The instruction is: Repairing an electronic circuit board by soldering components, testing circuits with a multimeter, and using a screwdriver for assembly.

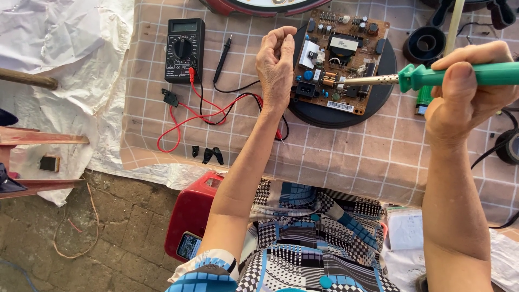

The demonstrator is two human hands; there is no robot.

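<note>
**Soldering on an open board: hazards at the tip**

Holding a green-handled soldering iron (432,77), the right hand (467,100) is clenched around the handle, thumb on top. The metal tip reaches the brown circuit board (343,59), which lies on a round black base (373,100) near the far edge of the bench (351,157). The left hand (275,65) hovers just beside the board's left edge, fingers curled and pinched together. Whether it grips a thin solder wire cannot be told.

Hazards, as judged from this position:

- Burn: the left hand's fingers sit near the hot tip. A slip of either hand would bring skin against metal.
- Bridging: the tip rests among densely packed parts. A slight sideways drift could join neighbouring joints or scorch a component body.
- Board shift: the board appears to lie loose on the base. Pressure from the tip may slide or tilt it.
- Lead snag: the red and black test leads (216,108) of the multimeter (184,48) loop on the checked cloth under the left forearm. A forearm movement could drag them, pulling the meter or jolting the hand.
- Cloth damage: an iron set down on the cloth would likely scorch it.
</note>
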